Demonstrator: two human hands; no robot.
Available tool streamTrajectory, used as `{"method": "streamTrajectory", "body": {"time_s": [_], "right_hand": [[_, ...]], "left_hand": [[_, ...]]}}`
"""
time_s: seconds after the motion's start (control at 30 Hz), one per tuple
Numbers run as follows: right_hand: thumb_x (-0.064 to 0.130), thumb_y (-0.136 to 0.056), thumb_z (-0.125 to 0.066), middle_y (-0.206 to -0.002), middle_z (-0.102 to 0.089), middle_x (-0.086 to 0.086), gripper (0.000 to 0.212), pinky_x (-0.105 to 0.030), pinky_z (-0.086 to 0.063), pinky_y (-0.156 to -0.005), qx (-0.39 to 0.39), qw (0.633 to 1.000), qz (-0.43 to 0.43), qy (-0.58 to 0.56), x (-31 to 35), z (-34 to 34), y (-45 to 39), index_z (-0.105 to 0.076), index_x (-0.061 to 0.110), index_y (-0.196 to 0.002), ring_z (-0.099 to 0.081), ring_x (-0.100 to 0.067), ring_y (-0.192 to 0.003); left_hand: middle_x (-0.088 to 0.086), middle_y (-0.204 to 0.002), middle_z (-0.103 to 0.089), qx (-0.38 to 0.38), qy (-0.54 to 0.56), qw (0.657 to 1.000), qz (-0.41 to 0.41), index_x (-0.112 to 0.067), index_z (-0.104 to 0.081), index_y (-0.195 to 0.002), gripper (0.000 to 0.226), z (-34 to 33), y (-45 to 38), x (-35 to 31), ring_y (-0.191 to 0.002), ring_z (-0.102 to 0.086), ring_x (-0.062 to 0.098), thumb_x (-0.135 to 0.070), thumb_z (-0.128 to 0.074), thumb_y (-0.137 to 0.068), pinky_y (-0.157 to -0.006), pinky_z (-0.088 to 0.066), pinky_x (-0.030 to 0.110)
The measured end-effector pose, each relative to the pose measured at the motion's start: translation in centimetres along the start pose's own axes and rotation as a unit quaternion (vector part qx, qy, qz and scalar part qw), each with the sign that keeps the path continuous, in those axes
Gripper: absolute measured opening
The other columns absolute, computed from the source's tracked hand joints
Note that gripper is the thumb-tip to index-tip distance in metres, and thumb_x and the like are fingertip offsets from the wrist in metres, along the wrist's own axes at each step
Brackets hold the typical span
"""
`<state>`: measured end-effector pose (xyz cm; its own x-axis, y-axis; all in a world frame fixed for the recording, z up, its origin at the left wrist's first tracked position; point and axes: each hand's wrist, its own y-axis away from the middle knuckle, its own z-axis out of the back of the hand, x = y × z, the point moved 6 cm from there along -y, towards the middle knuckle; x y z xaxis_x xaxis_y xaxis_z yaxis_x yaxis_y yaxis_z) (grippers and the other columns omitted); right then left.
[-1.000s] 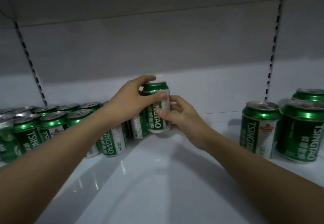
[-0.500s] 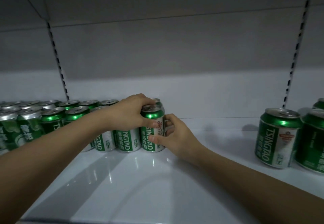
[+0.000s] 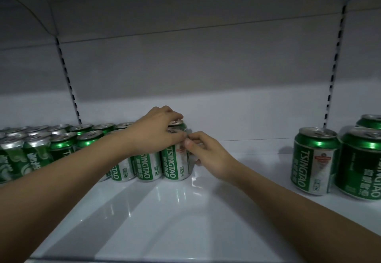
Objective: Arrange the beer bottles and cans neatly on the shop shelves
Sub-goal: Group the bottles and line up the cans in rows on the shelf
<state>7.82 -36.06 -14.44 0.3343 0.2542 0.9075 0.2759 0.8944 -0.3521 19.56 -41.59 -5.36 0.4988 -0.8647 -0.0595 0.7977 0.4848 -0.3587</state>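
Green-and-white aluminium Tsingtao beer can [image 3: 177, 159] stands upright on the glossy white shelf [image 3: 165, 221] at the right end of the left-hand can row [image 3: 61, 145], left hand [image 3: 158, 133] curled over its top, right hand [image 3: 208, 151] pinching its right side

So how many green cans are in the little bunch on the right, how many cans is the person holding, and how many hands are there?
Cans on the right: 3
Held can: 1, gripped by both hands
Hands: 2, the left hand and the right hand
Total: 6
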Motion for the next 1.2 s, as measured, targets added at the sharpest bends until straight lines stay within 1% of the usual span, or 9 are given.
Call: {"method": "streamTrajectory", "body": {"time_s": [0.17, 0.3, 0.47, 0.57, 0.7, 0.77, 0.83, 1.0, 1.2], "right_hand": [[0.032, -0.103, -0.047, -0.086, -0.063, 0.009, 0.019, -0.015, -0.043, -0.06, -0.084, 0.995, 0.037, 0.036, 0.6, 2.0, -0.1, -0.061, 0.027, -0.092, -0.059, -0.005, -0.075], [0.018, -0.103, -0.047, -0.081, -0.064, 0.003, 0.02, -0.014, -0.045, -0.056, -0.16, 0.984, 0.067, 0.046, 2.4, 4.0, 0.8, -0.065, 0.012, -0.097, -0.059, -0.004, -0.069], [0.01, -0.1, -0.048, -0.088, -0.066, -0.001, 0.016, -0.025, -0.052, -0.058, -0.242, 0.962, 0.085, 0.089, 7.8, 8.8, 2.6, -0.064, 0.014, -0.1, -0.063, -0.013, -0.073], [0.013, -0.1, -0.049, -0.093, -0.065, -0.001, 0.015, -0.026, -0.056, -0.062, -0.21, 0.952, 0.072, 0.212, 11.3, 12.0, 4.1, -0.063, 0.016, -0.104, -0.066, -0.014, -0.078], [0.022, -0.099, -0.055, -0.1, -0.066, 0.0, 0.009, -0.028, -0.059, -0.069, -0.149, 0.92, 0.001, 0.363, 13.4, 16.6, 6.2, -0.064, 0.02, -0.1, -0.068, -0.016, -0.083], [0.028, -0.097, -0.06, -0.102, -0.067, 0.0, 0.009, -0.035, -0.06, -0.075, -0.111, 0.897, -0.053, 0.425, 13.4, 18.3, 7.3, -0.065, 0.022, -0.101, -0.069, -0.019, -0.084], [0.037, -0.094, -0.063, -0.104, -0.067, 0.003, 0.021, -0.036, -0.059, -0.077, -0.079, 0.868, -0.104, 0.48, 13.2, 19.3, 8.6, -0.064, 0.021, -0.109, -0.069, -0.019, -0.084], [0.054, -0.085, -0.067, -0.119, -0.061, 0.003, 0.051, -0.038, -0.053, -0.092, 0.006, 0.818, -0.208, 0.536, 12.0, 18.9, 10.6, -0.052, 0.029, -0.127, -0.065, -0.016, -0.098], [0.04, -0.084, -0.074, -0.131, -0.057, 0.0, 0.058, -0.035, -0.051, -0.091, 0.017, 0.784, -0.201, 0.588, 11.1, 18.3, 10.8, -0.047, 0.028, -0.135, -0.059, -0.017, -0.1]], "left_hand": [[-0.003, -0.137, -0.049, -0.059, 0.018, 0.998, -0.016, -0.024, -0.047, -0.142, 0.052, 0.2, 0.4, -2.0, -0.129, -0.034, 0.014, -0.044, -0.05, -0.094, -0.105, -0.035, 0.035], [-0.007, -0.128, -0.056, -0.103, 0.076, 0.992, -0.019, -0.025, -0.054, -0.135, 0.045, -0.4, 0.4, -4.5, -0.125, -0.039, 0.013, -0.042, -0.05, -0.093, -0.102, -0.039, 0.035], [-0.007, -0.12, -0.06, -0.146, 0.186, 0.972, -0.016, -0.024, -0.057, -0.13, 0.036, -1.1, -0.5, -7.4, -0.115, -0.049, 0.013, -0.026, -0.053, -0.094, -0.095, -0.04, 0.029], [-0.006, -0.114, -0.061, -0.122, 0.276, 0.953, -0.004, -0.022, -0.06, -0.126, 0.033, -2.1, -1.0, -9.0, -0.105, -0.057, 0.014, -0.022, -0.055, -0.093, -0.091, -0.046, 0.03], [-0.008, -0.117, -0.06, -0.052, 0.358, 0.932, -0.001, -0.023, -0.058, -0.128, 0.036, -4.9, -1.4, -11.8, -0.099, -0.06, 0.013, -0.024, -0.059, -0.092, -0.083, -0.048, 0.025], [-0.008, -0.118, -0.06, -0.026, 0.392, 0.919, -0.012, -0.023, -0.057, -0.129, 0.039, -6.1, -1.5, -13.3, -0.1, -0.06, 0.014, -0.027, -0.063, -0.09, -0.088, -0.052, 0.03], [-0.006, -0.121, -0.059, 0.004, 0.422, 0.906, -0.019, -0.022, -0.055, -0.131, 0.045, -7.1, -1.6, -14.8, -0.104, -0.06, 0.016, -0.031, -0.066, -0.089, -0.093, -0.052, 0.035], [-0.002, -0.132, -0.053, 0.081, 0.49, 0.868, -0.009, -0.021, -0.045, -0.139, 0.063, -8.8, -1.6, -18.1, -0.114, -0.058, 0.019, -0.035, -0.074, -0.085, -0.097, -0.052, 0.041], [0.002, -0.128, -0.055, 0.105, 0.541, 0.835, -0.011, -0.017, -0.044, -0.138, 0.062, -9.6, -1.4, -19.8, -0.11, -0.059, 0.02, -0.024, -0.076, -0.085, -0.084, -0.052, 0.03]]}}
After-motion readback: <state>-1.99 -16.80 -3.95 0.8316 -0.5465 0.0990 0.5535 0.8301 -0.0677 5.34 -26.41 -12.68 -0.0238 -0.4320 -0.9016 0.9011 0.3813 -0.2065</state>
